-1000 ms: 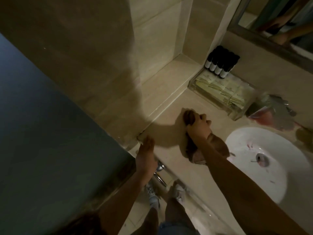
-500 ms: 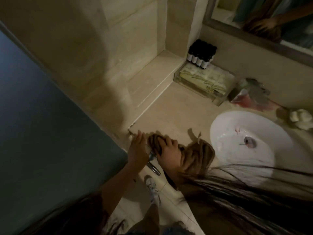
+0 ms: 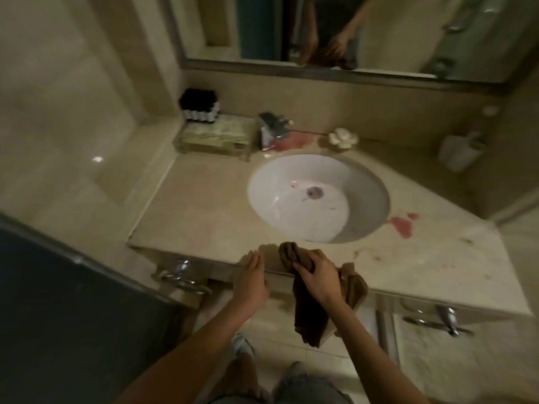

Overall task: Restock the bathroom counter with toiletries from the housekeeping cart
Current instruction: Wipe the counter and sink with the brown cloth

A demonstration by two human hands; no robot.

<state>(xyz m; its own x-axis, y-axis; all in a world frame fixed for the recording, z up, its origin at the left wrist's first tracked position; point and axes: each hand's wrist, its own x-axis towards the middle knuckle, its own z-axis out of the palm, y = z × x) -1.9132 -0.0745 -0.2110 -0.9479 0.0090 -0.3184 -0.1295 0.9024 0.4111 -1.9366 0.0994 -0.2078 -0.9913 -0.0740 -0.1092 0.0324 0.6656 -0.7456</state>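
Toiletries [image 3: 199, 107]: small dark-capped bottles clustered at worktop [image 3: 198, 205] back-left corner, by sachet tray [image 3: 213, 138] | handling: likely light, rigid, smooth; take each round its body | left grip [image 3: 250, 281]: flat, fingers straight on worktop front edge | right grip [image 3: 318, 279]: clutching brown cloth [image 3: 309, 316]

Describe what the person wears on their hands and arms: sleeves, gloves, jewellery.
The left hand and the right hand are ungloved. I can make out no ring, watch or bracelet, though the picture is dim and soft. No sleeve shows anywhere along either arm within the frame.
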